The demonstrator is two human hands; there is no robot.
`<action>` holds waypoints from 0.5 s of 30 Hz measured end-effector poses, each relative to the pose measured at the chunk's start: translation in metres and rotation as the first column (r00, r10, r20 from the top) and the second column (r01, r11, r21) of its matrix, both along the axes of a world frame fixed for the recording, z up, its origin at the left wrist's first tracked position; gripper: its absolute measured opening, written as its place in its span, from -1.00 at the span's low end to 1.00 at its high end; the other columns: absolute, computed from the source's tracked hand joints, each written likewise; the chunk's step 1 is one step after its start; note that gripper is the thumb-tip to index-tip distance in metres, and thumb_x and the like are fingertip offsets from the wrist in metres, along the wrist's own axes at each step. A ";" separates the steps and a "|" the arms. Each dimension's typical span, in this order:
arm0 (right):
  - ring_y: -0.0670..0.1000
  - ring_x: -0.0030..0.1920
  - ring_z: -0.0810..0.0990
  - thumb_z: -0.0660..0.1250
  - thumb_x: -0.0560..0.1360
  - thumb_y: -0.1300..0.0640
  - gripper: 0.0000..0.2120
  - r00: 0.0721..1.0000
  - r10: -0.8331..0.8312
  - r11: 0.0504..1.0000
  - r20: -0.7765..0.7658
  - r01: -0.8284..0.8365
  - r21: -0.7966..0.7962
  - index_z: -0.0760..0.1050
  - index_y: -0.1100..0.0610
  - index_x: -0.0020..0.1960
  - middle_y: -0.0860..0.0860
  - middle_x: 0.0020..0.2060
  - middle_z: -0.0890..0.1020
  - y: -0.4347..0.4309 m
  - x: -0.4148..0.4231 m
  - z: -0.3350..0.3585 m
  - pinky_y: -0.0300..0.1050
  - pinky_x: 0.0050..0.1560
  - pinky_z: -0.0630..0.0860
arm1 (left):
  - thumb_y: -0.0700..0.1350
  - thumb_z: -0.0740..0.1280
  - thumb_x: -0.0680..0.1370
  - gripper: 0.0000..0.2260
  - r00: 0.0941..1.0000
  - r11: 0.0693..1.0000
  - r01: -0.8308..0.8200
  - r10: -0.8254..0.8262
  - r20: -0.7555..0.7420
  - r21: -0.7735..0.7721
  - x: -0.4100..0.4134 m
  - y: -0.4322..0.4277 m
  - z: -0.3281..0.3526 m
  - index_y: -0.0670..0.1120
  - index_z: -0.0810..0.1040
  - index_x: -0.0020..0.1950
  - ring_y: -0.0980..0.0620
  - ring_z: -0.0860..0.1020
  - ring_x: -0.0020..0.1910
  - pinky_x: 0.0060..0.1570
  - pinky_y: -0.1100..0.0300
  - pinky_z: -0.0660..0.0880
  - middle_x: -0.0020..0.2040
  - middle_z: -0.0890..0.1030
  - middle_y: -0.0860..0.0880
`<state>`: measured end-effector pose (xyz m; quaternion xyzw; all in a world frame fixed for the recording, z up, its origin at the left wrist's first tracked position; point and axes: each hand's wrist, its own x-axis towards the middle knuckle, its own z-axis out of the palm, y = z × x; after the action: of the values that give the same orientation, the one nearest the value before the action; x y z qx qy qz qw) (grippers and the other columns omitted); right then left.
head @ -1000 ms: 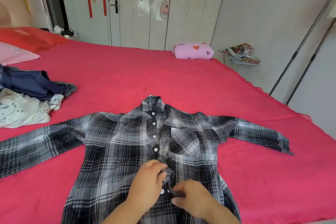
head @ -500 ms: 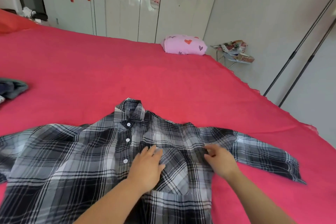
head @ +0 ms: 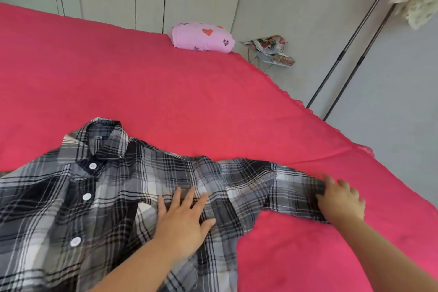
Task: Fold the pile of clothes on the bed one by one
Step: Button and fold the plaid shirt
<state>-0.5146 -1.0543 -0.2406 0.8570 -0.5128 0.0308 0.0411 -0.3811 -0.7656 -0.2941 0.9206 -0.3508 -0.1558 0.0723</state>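
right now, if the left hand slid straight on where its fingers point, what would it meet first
More shirt up to its shoulder edge, then bare red bed. The left hand lies flat on the shirt; the pink bundle far beyond seems roughly in line.

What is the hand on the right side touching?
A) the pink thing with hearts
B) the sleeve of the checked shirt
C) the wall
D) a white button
B: the right hand lies on the end of the sleeve of the checked shirt, while the pink thing with hearts sits far off at the bed's edge, untouched.
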 end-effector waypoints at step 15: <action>0.29 0.08 0.49 0.13 0.52 0.23 -0.63 0.907 0.203 0.978 0.369 -0.205 -0.034 0.41 0.11 0.30 0.25 0.08 0.45 0.043 0.034 0.037 0.07 -0.02 0.45 | 0.24 -0.01 0.58 -0.44 0.998 0.989 -0.068 0.069 0.007 -0.133 -0.003 0.004 0.012 0.08 0.01 0.53 -0.03 -0.04 0.52 0.45 -0.16 -0.16 0.54 0.05 0.05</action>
<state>-0.4803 -1.0109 -0.2039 0.8846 -0.4191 0.1948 -0.0620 -0.3846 -0.7613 -0.2818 0.9261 -0.3289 -0.1244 0.1366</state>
